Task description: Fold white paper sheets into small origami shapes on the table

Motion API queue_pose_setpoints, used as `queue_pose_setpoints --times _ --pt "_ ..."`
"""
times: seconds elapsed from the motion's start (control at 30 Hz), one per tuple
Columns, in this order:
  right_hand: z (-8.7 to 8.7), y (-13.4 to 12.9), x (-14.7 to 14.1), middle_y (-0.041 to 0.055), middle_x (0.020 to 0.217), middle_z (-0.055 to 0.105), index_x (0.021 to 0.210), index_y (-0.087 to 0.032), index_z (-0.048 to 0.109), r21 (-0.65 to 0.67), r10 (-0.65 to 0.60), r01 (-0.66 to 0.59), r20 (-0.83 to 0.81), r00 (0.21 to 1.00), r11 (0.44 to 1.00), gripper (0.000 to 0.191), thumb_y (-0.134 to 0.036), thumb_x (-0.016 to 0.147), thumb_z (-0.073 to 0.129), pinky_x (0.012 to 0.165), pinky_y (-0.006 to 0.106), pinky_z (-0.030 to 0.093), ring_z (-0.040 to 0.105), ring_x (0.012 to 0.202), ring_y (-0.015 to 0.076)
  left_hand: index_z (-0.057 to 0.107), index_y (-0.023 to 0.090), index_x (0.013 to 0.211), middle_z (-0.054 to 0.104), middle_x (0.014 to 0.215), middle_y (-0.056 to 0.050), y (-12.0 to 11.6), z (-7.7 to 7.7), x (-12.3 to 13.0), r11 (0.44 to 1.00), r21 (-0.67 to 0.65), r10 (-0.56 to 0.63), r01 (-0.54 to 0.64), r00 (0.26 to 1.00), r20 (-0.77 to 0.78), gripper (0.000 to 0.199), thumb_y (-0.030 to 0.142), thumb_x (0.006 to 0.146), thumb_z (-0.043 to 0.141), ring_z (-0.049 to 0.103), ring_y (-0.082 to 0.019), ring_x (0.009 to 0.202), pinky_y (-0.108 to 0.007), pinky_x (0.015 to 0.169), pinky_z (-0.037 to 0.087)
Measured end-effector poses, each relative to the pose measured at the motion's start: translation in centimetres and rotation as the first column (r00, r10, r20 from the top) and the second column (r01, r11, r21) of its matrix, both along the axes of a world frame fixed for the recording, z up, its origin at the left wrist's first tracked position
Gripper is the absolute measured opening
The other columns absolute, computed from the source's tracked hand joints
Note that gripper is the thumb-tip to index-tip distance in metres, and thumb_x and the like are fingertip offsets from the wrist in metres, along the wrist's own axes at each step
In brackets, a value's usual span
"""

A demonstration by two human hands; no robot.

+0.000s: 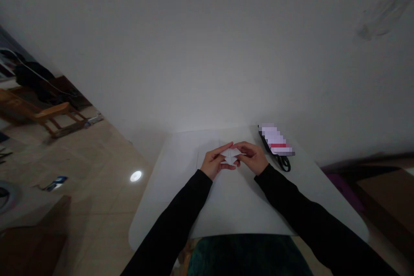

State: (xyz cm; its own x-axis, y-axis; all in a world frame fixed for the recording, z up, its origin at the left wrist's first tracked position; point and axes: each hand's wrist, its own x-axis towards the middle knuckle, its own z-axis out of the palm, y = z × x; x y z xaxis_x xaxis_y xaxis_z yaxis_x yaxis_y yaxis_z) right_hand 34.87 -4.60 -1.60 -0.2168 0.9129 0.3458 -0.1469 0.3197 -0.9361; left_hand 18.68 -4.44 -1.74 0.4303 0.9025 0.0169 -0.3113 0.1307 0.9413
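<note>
A small piece of folded white paper (230, 155) is held between both hands above the white table (239, 211). My left hand (214, 161) grips its left side, with the fingers along its upper and lower edges. On the right side, my right hand (254, 156) pinches the paper between thumb and fingers. Creases and pointed folds show in the paper. Some fingertips are hidden behind it.
A phone with a blurred screen (274, 138) lies at the table's back right, a black strap (284, 163) beside it. White sheets (181, 159) lie at the back left. Behind the table rises a wall (207, 51). A wooden chair (54, 110) stands far left.
</note>
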Motion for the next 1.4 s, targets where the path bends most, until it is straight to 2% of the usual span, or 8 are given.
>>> queue_pose_setpoints --times 0.17,0.27,0.53,0.83,1.0,1.1,1.23,1.4 --pt "0.4 0.3 0.3 0.001 0.077 0.061 0.088 -0.018 0.065 0.024 0.084 -0.083 -0.038 0.996 0.996 0.021 -0.027 0.068 0.066 0.05 0.025 0.052 0.059 0.058 0.0112 0.056 0.012 0.119 0.067 0.089 -0.011 0.2 0.1 -0.2 1.0 -0.014 0.003 -0.002 0.999 0.05 0.05 0.02 0.07 0.06 0.065 -0.02 0.074 -0.035 0.065 0.055" --pt "0.3 0.3 0.3 0.0004 0.076 0.058 0.088 -0.019 0.066 0.049 0.091 -0.089 -0.034 0.995 0.995 0.022 -0.028 0.069 0.067 0.051 0.025 0.052 0.059 0.058 0.011 0.058 0.009 0.116 0.067 0.086 -0.013 0.2 0.4 -0.3 1.0 0.004 -0.025 0.025 0.998 0.065 0.047 0.029 0.074 0.056 0.065 -0.021 0.073 -0.033 0.06 0.055" --pt "-0.4 0.3 0.2 0.0057 0.096 0.058 0.094 -0.02 0.065 0.151 0.103 -0.109 0.045 0.994 0.983 0.021 -0.029 0.075 0.06 0.07 0.033 0.056 0.06 0.084 0.0164 0.062 0.012 0.101 0.064 0.098 -0.009 0.0 0.7 -0.2 0.942 0.303 0.223 -0.143 0.942 -0.249 0.041 0.038 0.069 0.068 0.056 -0.008 0.055 -0.025 0.053 0.055" --pt "-1.6 0.3 -0.6 -0.0005 0.07 0.058 0.101 -0.018 0.057 0.054 -0.218 0.214 0.067 0.974 0.975 0.035 -0.038 0.073 0.065 0.057 0.026 0.051 0.056 0.059 0.011 0.03 0.025 0.128 0.059 0.097 -0.006 0.0 0.4 -0.2 0.957 0.28 0.149 -0.079 0.96 -0.237 0.072 0.03 0.068 0.07 0.063 -0.013 0.064 -0.019 0.048 0.048" --pt "-1.7 0.4 -0.6 0.0023 0.071 0.058 0.078 -0.018 0.067 0.154 -0.245 0.223 0.139 0.96 0.962 0.022 -0.039 0.072 0.065 0.052 0.024 0.046 0.055 0.062 0.012 0.03 0.023 0.131 0.061 0.078 0.0 -0.3 0.4 -0.1 0.97 0.242 0.069 -0.019 0.977 -0.2 0.08 0.028 0.064 0.073 0.064 -0.014 0.063 -0.024 0.058 0.051" --pt "-1.3 0.2 -0.7 0.0015 0.069 0.056 0.073 -0.018 0.067 0.131 -0.28 0.267 0.098 0.955 0.955 0.022 -0.04 0.072 0.065 0.046 0.022 0.043 0.052 0.057 0.0107 0.03 0.02 0.132 0.063 0.072 0.001 -0.1 0.1 0.0 0.976 0.199 0.121 -0.084 0.975 -0.185 0.085 0.029 0.06 0.076 0.064 -0.013 0.062 -0.027 0.063 0.052" --pt "-0.9 0.2 -0.6 -0.0014 0.059 0.053 0.068 -0.017 0.063 0.006 -0.319 0.319 0.031 0.947 0.948 0.028 -0.045 0.069 0.065 0.04 0.021 0.043 0.048 0.044 0.0079 0.056 0.011 0.108 0.068 0.072 -0.005 0.6 -0.8 0.0 0.946 0.171 0.309 -0.276 0.926 -0.218 0.059 0.034 0.057 0.077 0.064 -0.014 0.063 -0.028 0.064 0.051" --pt "-1.5 0.3 -0.6 -0.0029 0.053 0.055 0.071 -0.016 0.059 -0.066 -0.215 0.219 0.058 0.975 0.973 0.031 -0.046 0.066 0.067 0.038 0.023 0.046 0.052 0.039 0.0098 0.067 0.01 0.083 0.069 0.075 -0.007 1.3 -1.3 -0.4 0.926 0.232 0.345 -0.296 0.915 -0.209 0.035 0.034 0.059 0.076 0.063 -0.015 0.065 -0.028 0.065 0.05"
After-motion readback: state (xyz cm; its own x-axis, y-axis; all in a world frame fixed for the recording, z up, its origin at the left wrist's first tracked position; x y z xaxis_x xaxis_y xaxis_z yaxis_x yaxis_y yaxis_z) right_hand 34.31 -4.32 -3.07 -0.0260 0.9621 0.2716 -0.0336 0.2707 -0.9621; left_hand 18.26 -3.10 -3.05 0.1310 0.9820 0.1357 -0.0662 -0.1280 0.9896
